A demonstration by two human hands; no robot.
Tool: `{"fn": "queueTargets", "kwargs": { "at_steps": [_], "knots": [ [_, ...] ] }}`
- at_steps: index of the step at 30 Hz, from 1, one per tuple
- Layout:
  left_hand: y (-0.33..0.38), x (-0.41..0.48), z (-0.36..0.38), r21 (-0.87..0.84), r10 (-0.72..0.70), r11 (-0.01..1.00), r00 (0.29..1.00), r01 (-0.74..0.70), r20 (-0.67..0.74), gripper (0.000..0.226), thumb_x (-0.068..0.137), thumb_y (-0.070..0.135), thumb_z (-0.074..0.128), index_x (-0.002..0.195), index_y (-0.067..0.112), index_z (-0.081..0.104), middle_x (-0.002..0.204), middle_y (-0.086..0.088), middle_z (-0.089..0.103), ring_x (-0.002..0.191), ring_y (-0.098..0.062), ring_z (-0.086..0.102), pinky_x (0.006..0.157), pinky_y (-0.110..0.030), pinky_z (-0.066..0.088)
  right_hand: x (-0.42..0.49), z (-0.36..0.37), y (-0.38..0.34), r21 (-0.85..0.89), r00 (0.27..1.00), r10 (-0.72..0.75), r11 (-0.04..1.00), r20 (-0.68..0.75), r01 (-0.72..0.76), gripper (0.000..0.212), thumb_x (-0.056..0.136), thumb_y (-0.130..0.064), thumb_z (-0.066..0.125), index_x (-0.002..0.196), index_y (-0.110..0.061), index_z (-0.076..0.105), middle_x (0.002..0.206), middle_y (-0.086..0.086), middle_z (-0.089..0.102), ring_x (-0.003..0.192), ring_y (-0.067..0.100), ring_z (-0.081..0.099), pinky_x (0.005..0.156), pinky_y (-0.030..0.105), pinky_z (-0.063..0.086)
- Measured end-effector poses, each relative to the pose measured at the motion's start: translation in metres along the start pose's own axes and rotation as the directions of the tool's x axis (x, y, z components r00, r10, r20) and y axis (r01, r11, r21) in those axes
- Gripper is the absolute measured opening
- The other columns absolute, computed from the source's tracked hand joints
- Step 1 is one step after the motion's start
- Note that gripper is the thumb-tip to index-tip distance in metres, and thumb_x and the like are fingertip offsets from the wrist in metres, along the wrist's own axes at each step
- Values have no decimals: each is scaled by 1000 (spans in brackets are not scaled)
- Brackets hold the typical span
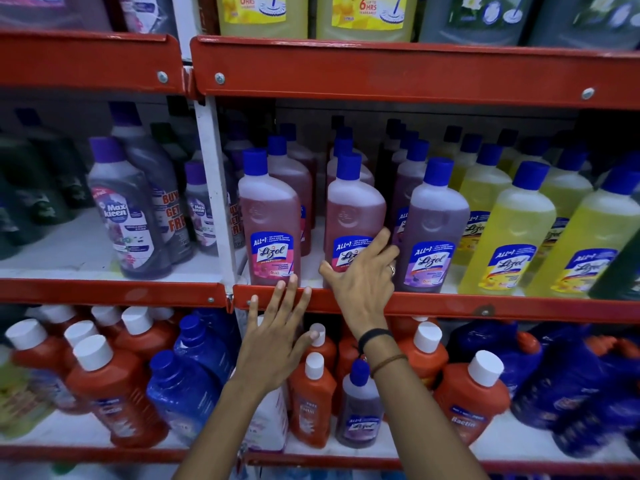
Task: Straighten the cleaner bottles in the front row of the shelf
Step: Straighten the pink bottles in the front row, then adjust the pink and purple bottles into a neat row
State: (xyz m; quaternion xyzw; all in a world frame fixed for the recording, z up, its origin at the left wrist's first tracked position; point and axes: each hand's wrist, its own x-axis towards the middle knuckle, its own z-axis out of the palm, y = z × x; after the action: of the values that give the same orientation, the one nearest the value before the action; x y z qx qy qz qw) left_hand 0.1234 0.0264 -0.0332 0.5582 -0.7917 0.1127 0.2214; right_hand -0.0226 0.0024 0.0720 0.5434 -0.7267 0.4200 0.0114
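The left hand (pixel 273 341) is held in front of the red shelf edge (pixel 450 306) with its fingers (pixel 292 292) spread, and the first pink bottle (pixel 270 216) stands upright just above the fingertips. To the right, the right hand (pixel 363 282) grips the second pink bottle (pixel 353 213), thumb on its left side, fingers curled across the label. Just right of those fingers stand a purple bottle (pixel 433 223), then yellow bottles (pixel 512 233).

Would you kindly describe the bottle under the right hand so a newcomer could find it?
Take the middle red shelf, in the bay right of the white upright. Second in its front row stands the pink Lizol bottle, its label gripped by the right hand. Its left twin has an uncovered label, and its right neighbour is purple, not pink.
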Motion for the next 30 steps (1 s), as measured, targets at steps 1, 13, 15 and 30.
{"fn": "queueTargets", "kwargs": {
  "at_steps": [1, 13, 15, 30],
  "knots": [
    [1, -1, -1, -9, -3, 1000, 1000, 3, 0, 64, 98, 62, 14, 151, 27, 4, 161, 3, -4, 146, -10, -14, 109, -57, 2, -1, -1, 0, 4, 1000, 4, 1000, 0, -4, 109, 64, -52, 77, 141, -7, 14, 128, 20, 39, 108, 37, 55, 78, 42, 52],
    [54, 45, -48, -802, -108, 593, 994, 72, 9, 73, 98, 28, 50, 150, 26, -1, 155, 16, 5, 140, 8, 5, 111, -11, 16, -18, -15, 44, 632, 987, -111, 775, 116, 12, 49, 87, -58, 43, 121, -23, 48, 115, 2, 63, 102, 5, 62, 89, 26, 52],
    [52, 56, -47, -826, -124, 549, 989, 132, 76, 74, 98, 23, 51, 151, 27, -1, 157, 11, 13, 140, 0, 13, 110, -19, 21, -20, -16, 45, 652, 983, -146, 758, 108, 40, 35, 89, -53, 42, 114, -29, 51, 104, -3, 66, 92, -7, 63, 78, 9, 49],
    [62, 52, -41, -888, -262, 438, 965, 142, 25, 64, 96, 14, 55, 148, 29, 21, 148, 3, 38, 131, -4, 38, 94, -5, 37, -24, -27, 67, 720, 988, -96, 677, -118, 151, 54, 93, -48, 40, 124, -8, 57, 122, 3, 63, 109, -3, 56, 90, 6, 41]
  ]
}}
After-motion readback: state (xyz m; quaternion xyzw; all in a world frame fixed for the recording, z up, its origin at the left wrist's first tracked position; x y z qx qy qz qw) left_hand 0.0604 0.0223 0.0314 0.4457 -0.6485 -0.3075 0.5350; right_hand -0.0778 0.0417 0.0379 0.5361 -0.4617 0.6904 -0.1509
